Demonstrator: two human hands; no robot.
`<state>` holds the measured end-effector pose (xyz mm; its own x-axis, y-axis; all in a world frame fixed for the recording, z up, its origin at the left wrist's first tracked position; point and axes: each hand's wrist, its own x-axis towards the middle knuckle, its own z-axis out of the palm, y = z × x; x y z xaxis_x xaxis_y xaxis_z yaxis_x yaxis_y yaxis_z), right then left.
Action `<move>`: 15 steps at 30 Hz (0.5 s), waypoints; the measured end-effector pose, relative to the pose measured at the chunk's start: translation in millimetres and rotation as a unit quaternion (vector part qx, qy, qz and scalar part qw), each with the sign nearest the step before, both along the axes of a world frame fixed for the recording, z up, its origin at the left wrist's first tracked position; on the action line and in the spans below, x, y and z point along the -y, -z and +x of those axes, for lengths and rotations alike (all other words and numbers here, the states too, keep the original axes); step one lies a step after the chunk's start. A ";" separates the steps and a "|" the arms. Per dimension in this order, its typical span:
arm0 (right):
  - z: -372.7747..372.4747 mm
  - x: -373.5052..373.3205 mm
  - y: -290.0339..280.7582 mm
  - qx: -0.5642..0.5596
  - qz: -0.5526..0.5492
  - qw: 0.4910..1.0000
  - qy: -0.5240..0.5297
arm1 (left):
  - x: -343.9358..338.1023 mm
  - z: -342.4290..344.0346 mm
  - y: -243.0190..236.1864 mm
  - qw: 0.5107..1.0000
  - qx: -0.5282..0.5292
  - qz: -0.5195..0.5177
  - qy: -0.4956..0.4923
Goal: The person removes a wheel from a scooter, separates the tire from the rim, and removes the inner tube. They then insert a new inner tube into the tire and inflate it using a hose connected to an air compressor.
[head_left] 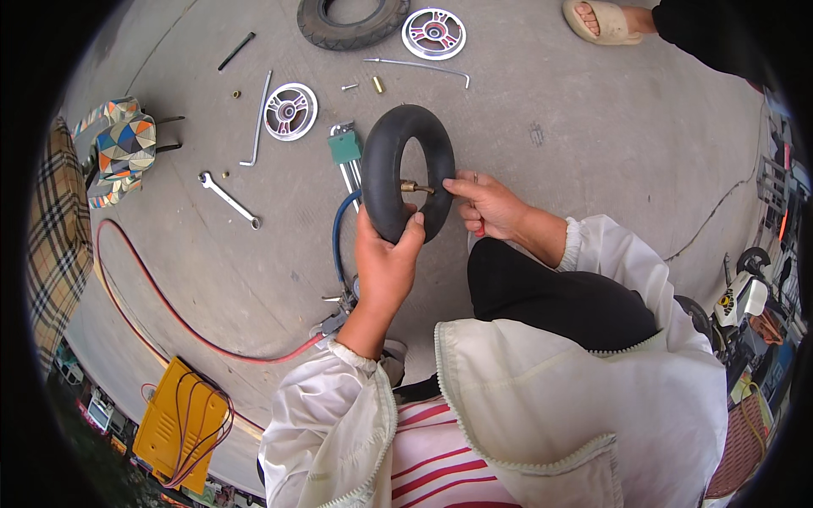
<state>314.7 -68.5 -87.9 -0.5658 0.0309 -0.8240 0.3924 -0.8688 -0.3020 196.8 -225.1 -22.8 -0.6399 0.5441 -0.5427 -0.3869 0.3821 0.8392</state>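
In front of me a black rubber inner tube (383,161) is held up off the ground. My left hand (385,254) is closed around its lower part, thumb on the near face. My right hand (491,203) is pinched at the tube's right side, beside the valve. A brass fitting (410,185) sits at the valve inside the ring. From an air inflator gun (334,323) near my left wrist, a blue hose (338,233) runs up behind the tube and my left hand; whether it joins the fitting is hidden.
On the concrete lie two wheel hubs (290,112), a tyre (326,32), a wrench (230,201), a long bent rod (258,118) and a green-holdered hex key set (345,149). A red hose (161,296) curves left, by a yellow panel (169,415). Another person's sandalled foot (603,21) is far right.
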 end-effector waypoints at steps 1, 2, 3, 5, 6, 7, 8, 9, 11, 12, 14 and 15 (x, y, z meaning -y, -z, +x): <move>2.7 -0.7 4.2 -0.001 -0.007 1.000 0.006 | -0.6 0.1 -0.6 1.000 0.007 0.000 0.003; 4.9 -1.6 8.3 -0.003 -0.015 1.000 0.012 | -0.5 0.4 -0.4 1.000 0.018 0.014 -0.004; 6.9 -2.9 11.6 -0.006 -0.023 1.000 0.017 | -0.2 1.2 0.8 0.999 0.029 0.027 -0.010; 8.7 -5.2 14.5 -0.020 -0.020 0.999 0.024 | 1.5 2.3 3.4 0.998 0.050 0.048 -0.014; 8.7 -6.5 14.5 -0.027 -0.018 0.999 0.027 | 3.1 2.3 4.8 0.997 0.060 0.055 -0.013; 8.6 -8.4 13.8 -0.023 -0.017 0.999 0.027 | 4.8 1.9 6.0 0.995 0.071 0.062 -0.011; 8.8 -10.1 12.6 -0.019 -0.017 0.999 0.028 | 6.7 0.8 7.1 0.997 0.049 0.059 0.029; 9.4 -11.7 12.1 -0.015 -0.017 0.999 0.029 | 9.2 -1.4 8.1 0.996 0.027 0.056 0.068; 13.2 -14.2 15.0 -0.014 -0.018 0.999 0.027 | 16.9 -10.0 14.3 0.987 -0.034 0.080 0.138; 14.1 -15.0 16.0 -0.014 -0.019 0.999 0.025 | 23.6 -18.2 20.5 0.977 -0.073 0.108 0.166; 14.8 -16.1 17.5 -0.027 -0.018 0.999 0.022 | 33.2 -28.8 35.6 0.962 -0.139 0.114 0.205; 14.3 -15.8 18.1 -0.033 -0.019 0.999 0.021 | 36.7 -32.6 42.0 0.958 -0.165 0.090 0.216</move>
